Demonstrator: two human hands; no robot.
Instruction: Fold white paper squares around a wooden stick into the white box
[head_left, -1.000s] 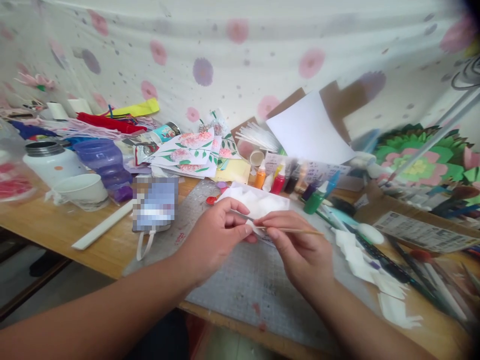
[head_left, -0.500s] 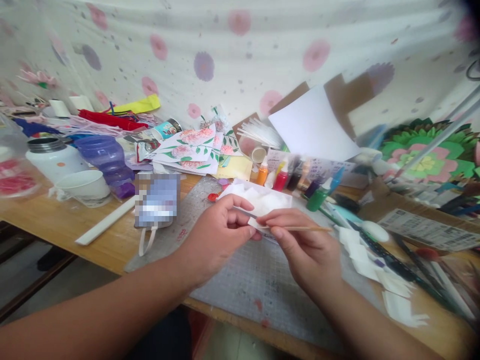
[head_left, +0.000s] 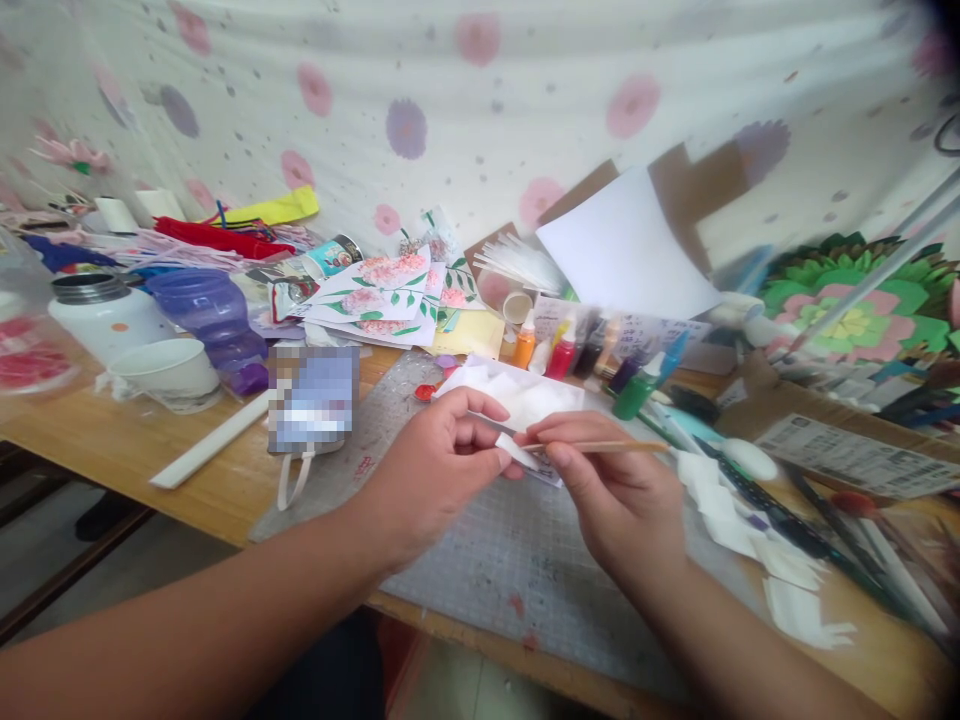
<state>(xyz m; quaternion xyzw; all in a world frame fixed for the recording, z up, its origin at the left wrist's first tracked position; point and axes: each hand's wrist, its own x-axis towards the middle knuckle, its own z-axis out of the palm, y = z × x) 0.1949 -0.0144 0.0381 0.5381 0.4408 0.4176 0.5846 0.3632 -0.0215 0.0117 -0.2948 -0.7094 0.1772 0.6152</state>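
A small white strip of paper or tissue (head_left: 516,452) is pinched between the thumb and fingers of my left hand (head_left: 427,480). My right hand (head_left: 626,495) grips a thin wooden stick (head_left: 611,446) level, its near end pointing left at the strip. Whether that end bears a brush tip I cannot make out. Both hands are close together above the grey cutting mat (head_left: 480,560). Just behind them lies a pile of white pieces (head_left: 529,402) on a white sheet. A red-filled small dish (head_left: 424,392) sits left of the pile.
Paint bottles, including a green one (head_left: 637,388), stand behind my right hand. Folded white strips (head_left: 724,510) and brushes lie at right beside a cardboard box (head_left: 847,450). At left are a pixelated phone-like object (head_left: 315,400), a white bowl (head_left: 165,370) and a purple jar (head_left: 202,315).
The stick has tilted slightly and its far end is a little higher. The white strip shows more between my hands. My left hand stays nearly still.
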